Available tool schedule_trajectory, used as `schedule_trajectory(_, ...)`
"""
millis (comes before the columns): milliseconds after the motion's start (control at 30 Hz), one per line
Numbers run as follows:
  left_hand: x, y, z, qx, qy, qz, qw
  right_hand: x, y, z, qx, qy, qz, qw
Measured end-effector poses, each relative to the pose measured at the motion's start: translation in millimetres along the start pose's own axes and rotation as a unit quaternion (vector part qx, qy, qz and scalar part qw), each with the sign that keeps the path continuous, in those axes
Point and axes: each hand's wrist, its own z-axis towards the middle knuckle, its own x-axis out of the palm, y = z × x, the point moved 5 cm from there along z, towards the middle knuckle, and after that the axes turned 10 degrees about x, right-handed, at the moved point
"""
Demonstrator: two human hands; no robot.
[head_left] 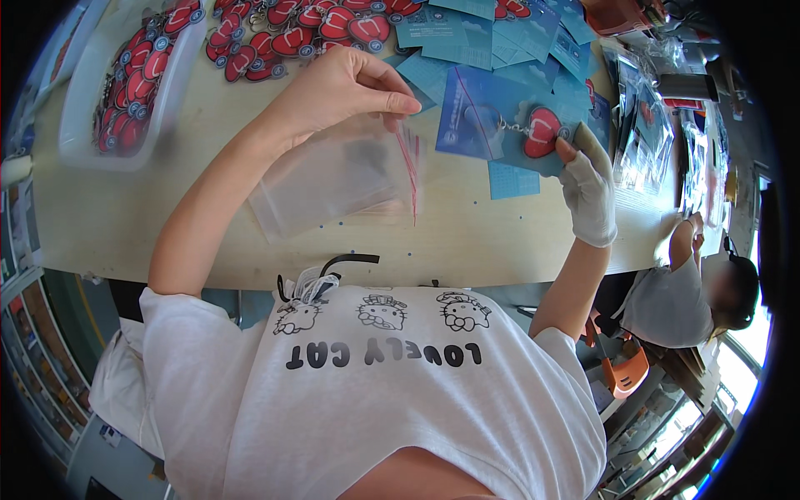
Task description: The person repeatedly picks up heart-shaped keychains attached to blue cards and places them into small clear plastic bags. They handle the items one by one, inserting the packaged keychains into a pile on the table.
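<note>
My right hand (588, 179), in a white glove with the thumb tip bare, grips a packed keychain at its right end. This is a clear zip bag with a red seal line, holding a blue card (517, 96) and a red heart keychain (542, 132). My bare left hand (354, 90) is raised over a stack of clear zip bags (333, 179) with red seal lines. Its fingers are curled in toward the thumb near the seal edge. Whether a bag is caught between them is hidden.
Red heart keychains (292, 37) lie in a pile at the back, and more fill a clear plastic bin (75, 137) at left. Blue cards (467, 42) are heaped at back centre. Packed clear bags (646, 125) line the right side. Another person (667, 308) sits at far right.
</note>
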Motion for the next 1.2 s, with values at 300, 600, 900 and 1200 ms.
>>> schedule_trajectory(300, 18.0, 5.9, 6.6, 0.033, 0.018, 0.072, 0.997, 31.4, 5.5, 11.0, 0.002, 0.096, -0.169, 0.981)
schedule_trajectory(600, 25.0, 1.5, -15.9, -0.02, 0.148, 0.066, 0.987, 66.6, -2.1, 17.5, 0.018, 0.091, -0.044, 0.995)
schedule_trajectory(900, 32.3, 1.8, -9.0, -0.09, 0.116, -0.049, 0.988, 68.2, -9.4, 8.3, -0.058, -0.05, 0.046, 0.996)
schedule_trajectory(1200, 55.0, 6.4, 2.1, -0.077, 0.175, -0.098, 0.977, 68.5, -14.0, -2.4, -0.074, 0.062, 0.037, 0.995)
